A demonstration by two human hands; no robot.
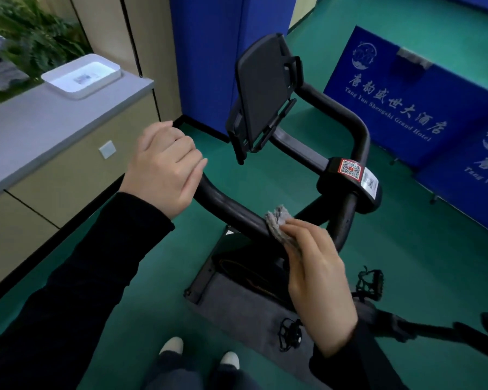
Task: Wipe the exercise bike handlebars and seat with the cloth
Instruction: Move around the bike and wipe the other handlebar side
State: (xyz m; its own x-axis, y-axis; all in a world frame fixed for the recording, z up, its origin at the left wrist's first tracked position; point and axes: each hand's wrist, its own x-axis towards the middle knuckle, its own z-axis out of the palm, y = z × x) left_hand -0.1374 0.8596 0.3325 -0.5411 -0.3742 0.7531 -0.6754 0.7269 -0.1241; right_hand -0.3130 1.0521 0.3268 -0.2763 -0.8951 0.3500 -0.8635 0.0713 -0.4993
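Note:
The black handlebar (228,204) of the exercise bike loops across the middle of the view, with a tablet holder (262,94) on top and a stem clamp with QR stickers (352,178). My left hand (164,167) grips the left end of the bar. My right hand (319,280) holds a small grey cloth (279,223) and presses it against the near part of the bar, close to the stem. The seat is out of sight.
A beige cabinet with a grey top (54,119) stands on the left, carrying a white tray (82,76). Blue banners (400,105) stand at right on the green floor. Below are the bike's pedals (290,333), its grey body (245,305) and my shoes (171,346).

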